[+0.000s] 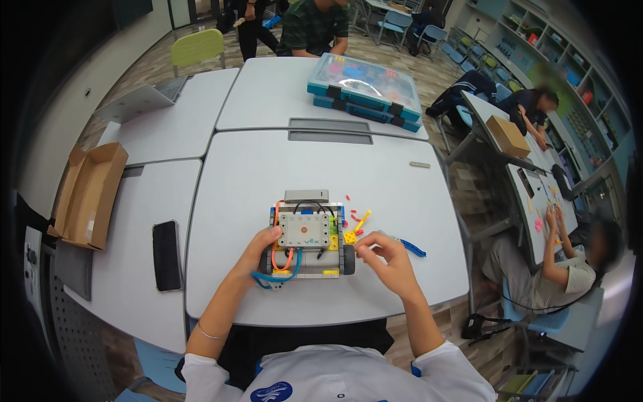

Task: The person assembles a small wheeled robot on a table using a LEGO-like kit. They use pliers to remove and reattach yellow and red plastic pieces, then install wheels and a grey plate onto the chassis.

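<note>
A small wheeled robot model [305,234] built of plastic parts stands on the white table in front of me. It has a grey control box on top, orange and blue cables, and a black wheel [349,259] on its right side. My left hand [260,249] is closed around the model's left side, with the thumb at the edge of the control box. My right hand [390,262] is beside the right wheel, thumb and index fingertips close together in a pinch. Whether anything small is between them I cannot make out. A blue-handled tool [413,248] lies partly behind this hand.
Small red and yellow pieces [350,237] lie right of the model. Teal cases [365,87] with clear lids are stacked at the far side. A phone [167,256], an open cardboard box [87,197] and a laptop [144,99] are on the left. Other people sit nearby.
</note>
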Demonstrator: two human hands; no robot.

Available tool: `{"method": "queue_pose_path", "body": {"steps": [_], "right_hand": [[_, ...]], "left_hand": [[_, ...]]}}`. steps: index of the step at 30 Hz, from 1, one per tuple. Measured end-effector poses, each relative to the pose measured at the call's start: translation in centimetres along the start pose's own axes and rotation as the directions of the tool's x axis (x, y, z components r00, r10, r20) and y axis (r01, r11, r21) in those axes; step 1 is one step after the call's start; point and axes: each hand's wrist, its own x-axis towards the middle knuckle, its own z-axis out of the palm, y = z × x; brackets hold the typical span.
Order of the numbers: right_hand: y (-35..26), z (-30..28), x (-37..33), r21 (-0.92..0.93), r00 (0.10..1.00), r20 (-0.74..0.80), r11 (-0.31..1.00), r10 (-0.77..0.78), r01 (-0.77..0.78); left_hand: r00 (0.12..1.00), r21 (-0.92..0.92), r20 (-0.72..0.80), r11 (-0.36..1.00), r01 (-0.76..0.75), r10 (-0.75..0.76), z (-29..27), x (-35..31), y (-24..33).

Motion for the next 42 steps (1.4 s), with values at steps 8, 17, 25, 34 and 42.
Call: {"method": "queue_pose_path", "body": {"steps": [8,17,25,34,42], "right_hand": [[3.2,0.6,2.3,0.308,0.871,0.309,0.825,0.383,-0.473],[4.5,-0.4,1.8,0.599,0.909,0.129,0.699,0.397,-0.390],[3.9,0.1,1.9,0.627,0.898,-0.106,0.729,0.428,-0.274],[3.8,0.1,1.6,0.572,0.891,-0.090,0.756,0.445,-0.320],[3.6,0.0,1.5,0.581,0.889,-0.064,0.741,0.452,-0.335]], "left_hand": [[0.983,0.277,0.170,0.955,-0.110,0.063,1.4,-0.3,0.3],[0.977,0.099,0.207,0.992,-0.083,0.061,1.0,-0.1,0.4],[0.873,0.556,0.110,0.699,-0.451,0.476,1.5,0.1,0.1],[0.842,0.640,0.147,0.599,-0.481,0.519,1.6,0.1,-0.1],[0.837,0.659,0.256,0.546,-0.517,0.484,1.3,-0.1,0.1]]}}
